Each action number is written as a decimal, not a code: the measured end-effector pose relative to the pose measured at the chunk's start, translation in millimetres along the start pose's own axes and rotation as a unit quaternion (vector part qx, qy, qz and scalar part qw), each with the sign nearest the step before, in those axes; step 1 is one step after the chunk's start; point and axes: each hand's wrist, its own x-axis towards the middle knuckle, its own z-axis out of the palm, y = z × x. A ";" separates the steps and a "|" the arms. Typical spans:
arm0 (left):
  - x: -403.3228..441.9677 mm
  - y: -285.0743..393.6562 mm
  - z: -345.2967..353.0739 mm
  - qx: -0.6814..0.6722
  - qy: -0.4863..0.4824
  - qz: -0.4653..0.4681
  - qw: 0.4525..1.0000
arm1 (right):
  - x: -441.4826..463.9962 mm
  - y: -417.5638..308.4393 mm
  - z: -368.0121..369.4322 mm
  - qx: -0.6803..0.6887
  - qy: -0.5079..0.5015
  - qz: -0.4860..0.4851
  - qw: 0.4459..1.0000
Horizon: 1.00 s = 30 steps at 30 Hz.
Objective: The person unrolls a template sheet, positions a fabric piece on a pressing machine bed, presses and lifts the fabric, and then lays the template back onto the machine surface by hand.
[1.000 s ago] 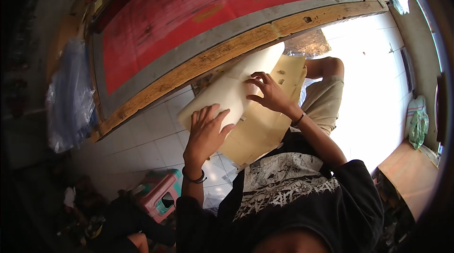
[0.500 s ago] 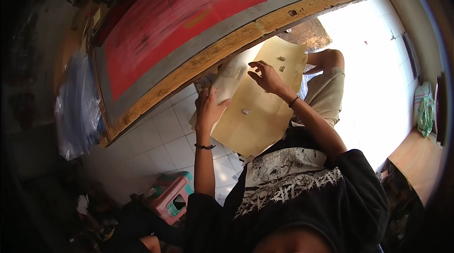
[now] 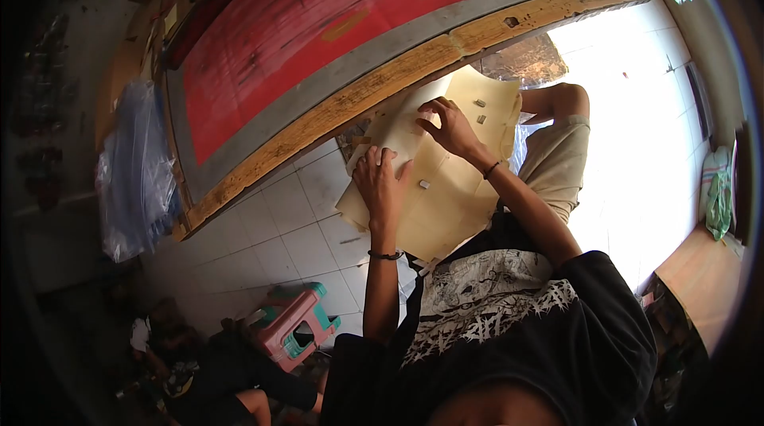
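A large yellowish sheet (image 3: 461,211) lies across my lap, with a pale, curled sheet (image 3: 402,128) along its far left side. My left hand (image 3: 382,187) rests on the lower part of the curl, fingers spread and thumb apart. Farther up, my right hand (image 3: 452,133) is bent over the curl's edge, thumb and fingers apart at the paper; its fingertips are hard to make out. A small whitish block (image 3: 424,184) sits on the yellowish sheet between my forearms. Two small grey pieces (image 3: 481,112) lie near its upper right part.
A wooden-framed screen with a red panel (image 3: 350,20) spans the space ahead, above the papers. Clear plastic (image 3: 131,171) hangs at its left end. A pink and green stool (image 3: 296,326) stands on the tiled floor, with another person (image 3: 239,382) seated nearby at lower left.
My left hand has moved right and turned flatter onto the curled sheet, which now covers more of the yellowish sheet. My right hand has shifted slightly, down to the curl's edge.
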 end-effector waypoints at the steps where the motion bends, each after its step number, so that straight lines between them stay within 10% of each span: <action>1: -0.9 1.3 1.5 0.008 0.000 0.004 1.000 | 1.8 -6.0 -3.1 -0.021 -0.011 -0.012 1.000; 30: 22.2 4.0 -3.9 0.054 -0.116 -0.025 0.991 | 8.8 15.7 -22.3 -0.216 -0.230 -0.114 0.942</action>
